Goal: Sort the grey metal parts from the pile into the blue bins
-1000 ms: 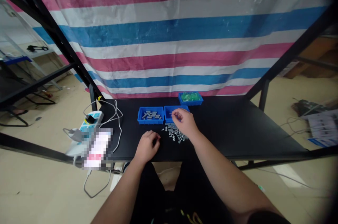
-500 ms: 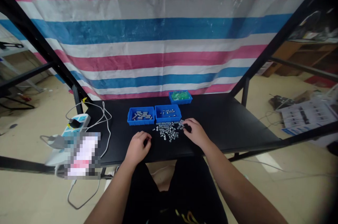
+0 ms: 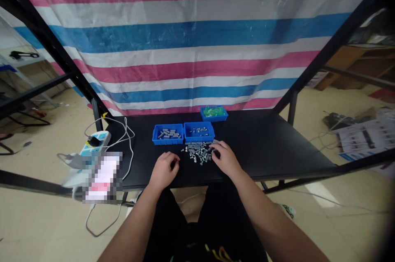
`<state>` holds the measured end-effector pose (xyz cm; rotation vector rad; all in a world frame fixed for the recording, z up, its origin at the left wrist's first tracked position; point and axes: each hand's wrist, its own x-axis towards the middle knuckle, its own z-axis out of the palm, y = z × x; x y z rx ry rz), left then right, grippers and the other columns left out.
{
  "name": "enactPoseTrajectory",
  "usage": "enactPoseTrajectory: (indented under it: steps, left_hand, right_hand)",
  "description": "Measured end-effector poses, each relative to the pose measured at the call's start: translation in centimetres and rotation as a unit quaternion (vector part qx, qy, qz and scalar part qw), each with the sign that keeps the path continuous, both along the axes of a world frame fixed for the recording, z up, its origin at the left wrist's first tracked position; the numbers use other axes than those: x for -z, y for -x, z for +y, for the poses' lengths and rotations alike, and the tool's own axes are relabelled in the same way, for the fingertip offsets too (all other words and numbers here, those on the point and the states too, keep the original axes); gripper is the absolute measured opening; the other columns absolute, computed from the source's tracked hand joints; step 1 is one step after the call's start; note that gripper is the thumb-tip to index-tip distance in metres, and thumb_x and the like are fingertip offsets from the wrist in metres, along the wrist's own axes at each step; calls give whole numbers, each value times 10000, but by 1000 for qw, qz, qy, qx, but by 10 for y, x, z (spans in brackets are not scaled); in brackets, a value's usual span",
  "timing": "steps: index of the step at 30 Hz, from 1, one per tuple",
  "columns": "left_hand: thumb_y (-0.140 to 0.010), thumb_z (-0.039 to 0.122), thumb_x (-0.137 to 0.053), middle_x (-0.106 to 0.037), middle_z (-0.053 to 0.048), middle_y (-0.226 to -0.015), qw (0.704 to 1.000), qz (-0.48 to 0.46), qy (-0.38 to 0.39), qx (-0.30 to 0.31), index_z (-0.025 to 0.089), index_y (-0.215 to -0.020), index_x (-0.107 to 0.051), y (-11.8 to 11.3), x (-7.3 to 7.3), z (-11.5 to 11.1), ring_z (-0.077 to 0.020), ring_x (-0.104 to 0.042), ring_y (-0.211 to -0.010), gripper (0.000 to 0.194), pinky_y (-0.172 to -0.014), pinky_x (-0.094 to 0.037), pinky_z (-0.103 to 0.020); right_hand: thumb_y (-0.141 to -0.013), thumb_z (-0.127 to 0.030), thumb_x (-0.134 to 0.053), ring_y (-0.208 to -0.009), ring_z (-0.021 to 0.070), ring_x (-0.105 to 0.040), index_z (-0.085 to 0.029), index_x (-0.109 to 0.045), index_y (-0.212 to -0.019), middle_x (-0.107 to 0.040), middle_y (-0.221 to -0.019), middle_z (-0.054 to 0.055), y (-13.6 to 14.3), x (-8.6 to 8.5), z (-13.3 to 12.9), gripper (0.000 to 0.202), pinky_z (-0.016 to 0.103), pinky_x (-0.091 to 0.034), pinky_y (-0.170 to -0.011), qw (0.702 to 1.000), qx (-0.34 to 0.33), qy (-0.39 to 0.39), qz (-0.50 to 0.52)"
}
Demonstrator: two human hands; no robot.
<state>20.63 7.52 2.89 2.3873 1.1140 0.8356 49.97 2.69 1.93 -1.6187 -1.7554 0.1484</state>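
A right hand [image 3: 226, 158] at the edge of the heap of metal parts [image 3: 202, 153]

The heap of metal parts lies right at the fingertips of the right hand, which come in over its right edge. Thumb and fingers are bent toward each other around a small gap; whether the tips are pinching one of the parts or only resting against them, I cannot tell. The left hand [image 3: 164, 170] is to the left of the heap and a little nearer the body, well apart from it. Its fingers curl toward the thumb with a dark hollow between; I cannot tell whether the tips meet.

Three blue bins are in view. The screw bin [image 3: 199, 137] stands just behind the heap, with small screws inside. The cylinder bin [image 3: 168, 141] is behind the heap and to its left, close beside the first, holding short metal cylinders. The third bin [image 3: 215, 118] is farthest behind the heap, slightly right, filled with green pieces [image 3: 214, 111]. The heap mixes cylinders and screws too tightly to count.

Everything named so far is on or over one black table [image 3: 262, 147]. Well left of the heap are one power strip [image 3: 101, 136] with one black plug [image 3: 93, 141], and white cable [image 3: 132, 153]. Far behind the heap hangs a striped sheet [image 3: 191, 35] in pink, white and blue. Pale floor [image 3: 46, 221] shows around the table.
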Motion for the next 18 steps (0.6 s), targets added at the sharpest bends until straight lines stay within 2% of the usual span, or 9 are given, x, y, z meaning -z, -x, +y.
enactPoseTrajectory:
  steps: [6,10,15,18]
  left_hand:
    - [-867,117,-554,-649,-39,-881,1000,3,-5,-1,228,-937,-649,-1,1,0,-217,-600,-881,162,-834,-486,-374]
    - [-869,120,-551,-651,-44,-876,1000,1,-7,-2,224,-937,-654,-1,0,0,-214,-603,-877,162,-830,-494,-375]
    - [-874,120,-549,-647,-44,-875,1000,3,-3,-5,224,-936,-651,-1,0,0,-219,-603,-884,159,-831,-492,-377]
    - [-869,116,-552,-643,-40,-867,1000,3,-4,-5,228,-927,-646,-1,0,0,-219,-604,-876,157,-823,-491,-372]
  right_hand:
    - [-842,-132,-550,-999,244,-621,-245,-690,-1025,-628,-1024,67,6,1,-9,256,404,-524,-923,999,-6,-39,5]
    - [-803,-105,-527,-976,251,-626,-234,-697,-1014,-619,-1053,80,3,7,-7,300,417,-534,-909,999,33,-29,-4]
    - [-829,-195,-570,-873,239,-642,-208,-715,-1053,-602,-1082,107,-1,16,-4,267,404,-569,-817,995,90,-41,9]
    - [-823,-231,-599,-784,214,-634,-203,-728,-945,-595,-1033,103,-8,17,-1,180,385,-568,-765,992,121,-40,-3]
